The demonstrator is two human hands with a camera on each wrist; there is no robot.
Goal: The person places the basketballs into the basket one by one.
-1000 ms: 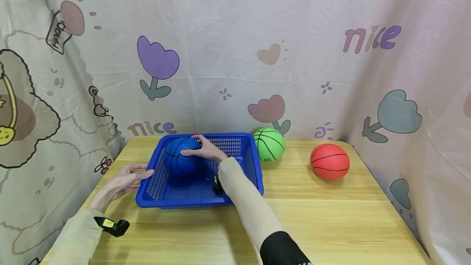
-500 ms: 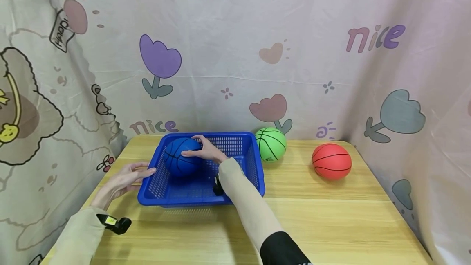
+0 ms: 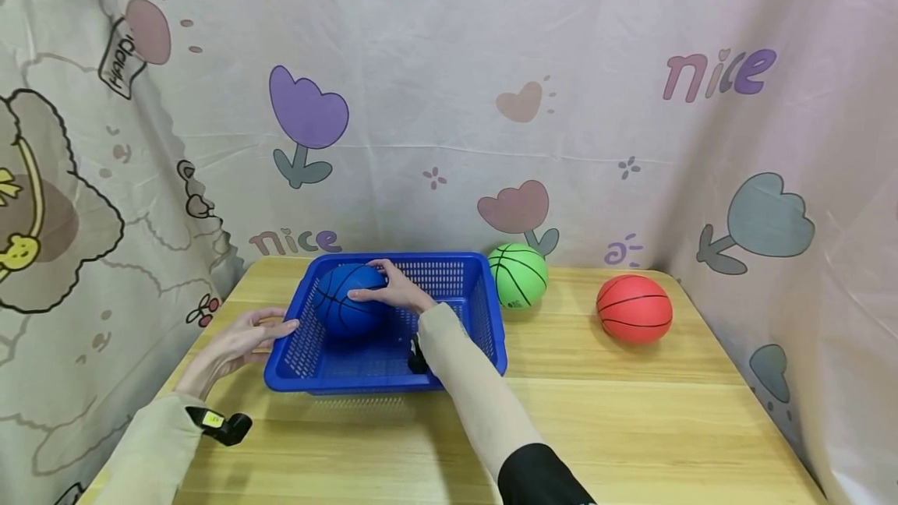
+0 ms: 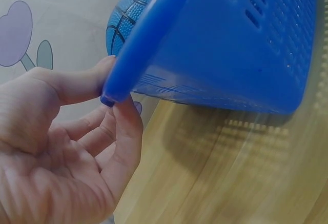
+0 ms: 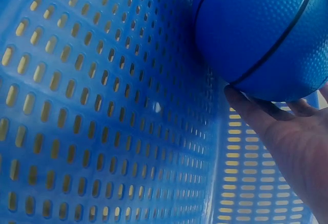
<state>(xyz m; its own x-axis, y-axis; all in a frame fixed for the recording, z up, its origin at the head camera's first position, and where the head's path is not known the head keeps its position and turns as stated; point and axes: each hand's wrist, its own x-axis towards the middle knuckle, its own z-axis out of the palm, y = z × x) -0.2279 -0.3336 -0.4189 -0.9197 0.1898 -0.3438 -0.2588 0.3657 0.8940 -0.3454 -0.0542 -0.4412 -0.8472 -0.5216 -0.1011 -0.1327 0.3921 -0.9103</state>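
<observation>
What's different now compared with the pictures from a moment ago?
Nothing visibly moved, was taken hold of or let go; the whole head view, printed cloth backdrop included, slid slightly rightward. The right hand keeps its grip on the round blue ball inside the blue plastic basket, the left hand keeps its own on the basket's rim, and the round green ball and round red ball stay put.

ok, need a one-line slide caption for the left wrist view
Left hand pinches the blue basket's rim, with a blue ball partly visible behind it.
</observation>
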